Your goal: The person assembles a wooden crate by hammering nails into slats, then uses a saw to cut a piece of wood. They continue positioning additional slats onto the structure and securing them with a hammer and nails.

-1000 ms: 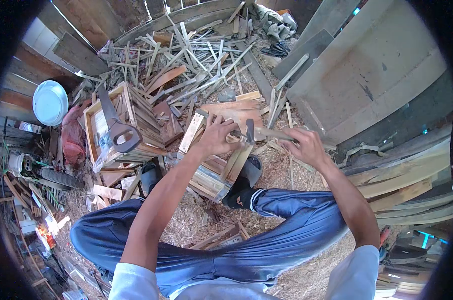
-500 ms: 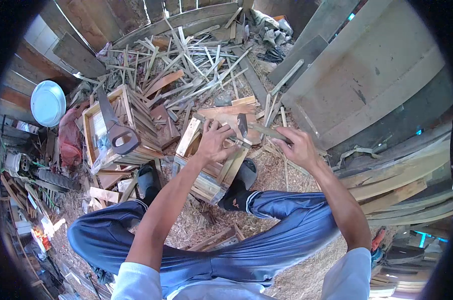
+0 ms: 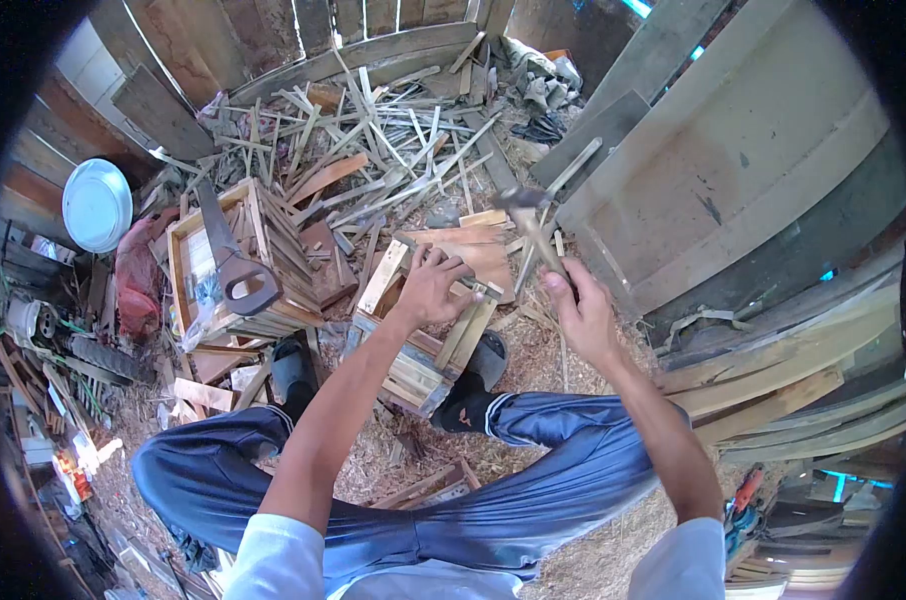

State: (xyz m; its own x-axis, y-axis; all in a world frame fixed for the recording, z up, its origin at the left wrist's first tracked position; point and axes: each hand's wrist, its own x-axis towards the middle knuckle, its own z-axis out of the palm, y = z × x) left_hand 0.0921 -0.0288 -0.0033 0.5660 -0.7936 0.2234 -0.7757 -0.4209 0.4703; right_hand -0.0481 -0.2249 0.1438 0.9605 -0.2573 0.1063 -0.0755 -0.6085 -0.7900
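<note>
A hammer (image 3: 538,235) is held by its handle in my right hand (image 3: 585,312), its head raised up and to the right of a small wooden crate (image 3: 410,372). The crate stands between my feet. On its top far edge lies my left hand (image 3: 435,287), fingers bent over a thin wooden strip (image 3: 489,291) that runs across the crate's end. Whether a nail is between those fingers is too small to tell.
A larger slatted crate (image 3: 286,262) with a handsaw (image 3: 235,262) on it stands at the left. Thin wood strips (image 3: 403,150) lie heaped beyond. A flat board (image 3: 478,252) lies behind the small crate. Large panels (image 3: 733,150) lean at the right.
My right hand has turned and lifted the hammer, whose head has moved up and right, away from the crate. My left hand has stayed nearly in place.
</note>
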